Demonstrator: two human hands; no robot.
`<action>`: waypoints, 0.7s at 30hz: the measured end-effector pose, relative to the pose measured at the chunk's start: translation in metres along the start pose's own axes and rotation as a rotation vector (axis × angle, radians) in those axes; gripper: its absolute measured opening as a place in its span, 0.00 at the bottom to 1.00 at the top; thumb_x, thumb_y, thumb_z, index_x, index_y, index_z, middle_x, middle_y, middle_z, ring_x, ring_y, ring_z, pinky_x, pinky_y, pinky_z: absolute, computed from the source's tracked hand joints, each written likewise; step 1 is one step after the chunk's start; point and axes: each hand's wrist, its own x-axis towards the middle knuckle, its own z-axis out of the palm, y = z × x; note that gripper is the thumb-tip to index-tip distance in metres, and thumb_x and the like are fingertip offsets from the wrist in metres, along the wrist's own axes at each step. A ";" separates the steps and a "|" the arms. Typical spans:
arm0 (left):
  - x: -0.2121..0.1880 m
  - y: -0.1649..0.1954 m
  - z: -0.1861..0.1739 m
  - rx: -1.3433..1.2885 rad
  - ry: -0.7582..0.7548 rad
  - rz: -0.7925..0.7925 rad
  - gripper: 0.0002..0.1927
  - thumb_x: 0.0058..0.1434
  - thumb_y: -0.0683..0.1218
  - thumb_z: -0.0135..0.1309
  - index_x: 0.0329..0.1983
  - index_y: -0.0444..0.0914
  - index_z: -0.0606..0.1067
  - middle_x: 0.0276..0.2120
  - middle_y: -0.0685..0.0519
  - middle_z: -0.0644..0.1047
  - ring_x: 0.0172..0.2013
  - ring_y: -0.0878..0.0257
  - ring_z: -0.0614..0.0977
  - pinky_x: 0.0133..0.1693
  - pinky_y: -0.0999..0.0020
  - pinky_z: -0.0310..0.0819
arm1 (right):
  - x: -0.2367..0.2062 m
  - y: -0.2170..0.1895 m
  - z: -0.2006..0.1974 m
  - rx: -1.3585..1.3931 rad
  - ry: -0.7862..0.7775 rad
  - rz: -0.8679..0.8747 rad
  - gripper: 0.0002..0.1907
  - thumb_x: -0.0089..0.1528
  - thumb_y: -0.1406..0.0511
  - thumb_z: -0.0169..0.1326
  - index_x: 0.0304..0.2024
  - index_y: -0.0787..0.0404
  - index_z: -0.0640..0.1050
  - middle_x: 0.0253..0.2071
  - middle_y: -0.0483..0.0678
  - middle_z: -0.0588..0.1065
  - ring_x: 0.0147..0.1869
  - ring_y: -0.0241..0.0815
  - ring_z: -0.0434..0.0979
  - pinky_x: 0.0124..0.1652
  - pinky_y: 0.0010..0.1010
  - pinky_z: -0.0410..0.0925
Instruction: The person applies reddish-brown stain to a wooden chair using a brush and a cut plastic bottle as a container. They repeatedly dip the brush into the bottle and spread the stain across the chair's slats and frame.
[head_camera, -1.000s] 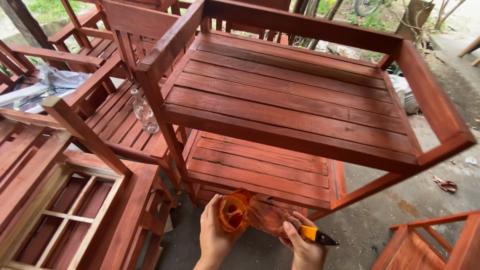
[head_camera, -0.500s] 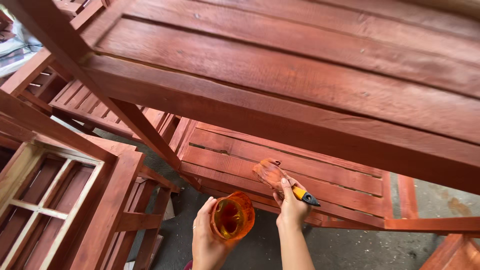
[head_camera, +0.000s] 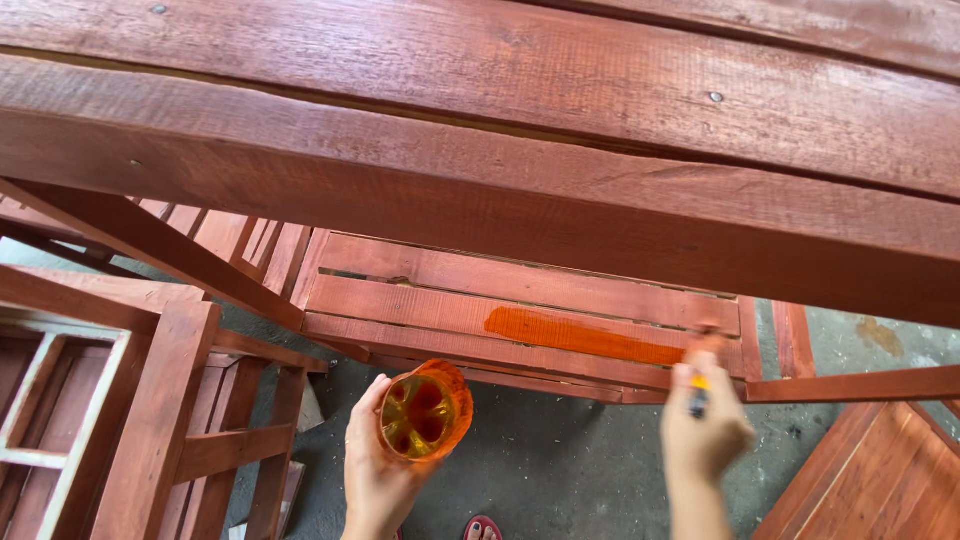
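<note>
Left hand (head_camera: 375, 470) is wrapped around a small clear plastic cup (head_camera: 425, 412), fingers curled on its side wall, mouth tilted up toward the camera. Inside is orange-red wood stain pooled at the bottom, cup looks less than half full. The cup hangs in the air just off the front edge of the lower shelf (head_camera: 420, 300), over the concrete floor (head_camera: 560, 460).

Right hand (head_camera: 700, 435) is closed in a fist around the handle of a paintbrush (head_camera: 698, 392), yellow ferrule showing above the knuckles. Hand and brush are motion-blurred, bristles hard to make out but they seem to touch the shelf near its front right corner. A wet, brighter orange streak (head_camera: 580, 335) runs along the second slat from the front, ending at the brush.

Upper shelf (head_camera: 500, 130) fills the top of the view, thick reddish planks with nail heads. More stained wooden racks (head_camera: 130, 400) stand at left, another at bottom right. A red sandal toe (head_camera: 482, 527) peeks in at the bottom edge.

Handling, as judgement: cup is light, thin-walled and squashy, probably slick where stain has run down; best held around the middle with a gentle grip and kept level so it doesn't slosh. Brush is light and stiff in the handle, soft at the bristles; hold low on the handle near the ferrule for control. Fresh streak is wet, would smear if touched.
</note>
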 end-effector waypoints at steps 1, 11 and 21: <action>0.000 -0.004 -0.006 0.006 -0.008 -0.003 0.53 0.32 0.37 0.75 0.63 0.31 0.62 0.54 0.44 0.75 0.52 0.57 0.81 0.54 0.65 0.77 | -0.009 -0.024 0.007 -0.056 -0.085 -0.010 0.10 0.67 0.62 0.63 0.49 0.57 0.83 0.41 0.52 0.82 0.41 0.49 0.84 0.43 0.41 0.77; 0.020 -0.040 -0.086 0.078 0.016 0.013 0.53 0.35 0.38 0.74 0.65 0.30 0.60 0.55 0.43 0.73 0.52 0.58 0.82 0.51 0.66 0.81 | -0.092 -0.260 0.084 0.720 -0.387 -0.206 0.09 0.61 0.67 0.63 0.45 0.58 0.84 0.45 0.57 0.83 0.54 0.53 0.84 0.51 0.39 0.77; 0.032 -0.031 -0.061 -0.026 -0.137 0.017 0.54 0.34 0.38 0.75 0.65 0.32 0.59 0.56 0.45 0.74 0.54 0.58 0.80 0.54 0.64 0.77 | 0.012 -0.028 -0.010 -0.053 -0.303 0.303 0.11 0.66 0.64 0.59 0.51 0.51 0.83 0.39 0.51 0.82 0.35 0.48 0.85 0.32 0.38 0.76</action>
